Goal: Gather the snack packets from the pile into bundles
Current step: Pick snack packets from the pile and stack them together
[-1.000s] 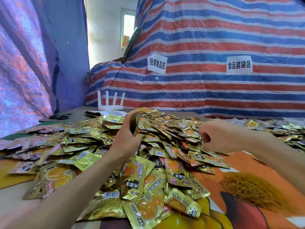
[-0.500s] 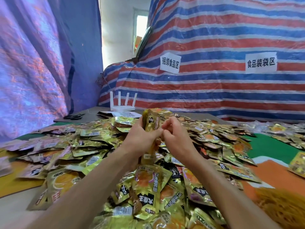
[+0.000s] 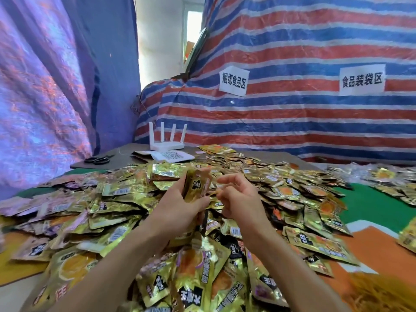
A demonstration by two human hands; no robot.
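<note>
We grip one bundle [image 3: 198, 185] upright in our left hand [image 3: 177, 210], long axis vertical; right hand [image 3: 240, 199] curled, hold unclear.

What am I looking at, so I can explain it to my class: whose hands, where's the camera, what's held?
No machine: a person works bare-handed, filmed by one camera on their head, looking forward and down. The left hand grips an upright stack of gold foil snack packets. The right hand curls beside it; whether it pinches anything is too small to tell. Beneath lies a big loose pile of the same packets, with a heap of thin yellow rubber bands at the right. Farther back: a white four-antenna router and black scissors.
</note>
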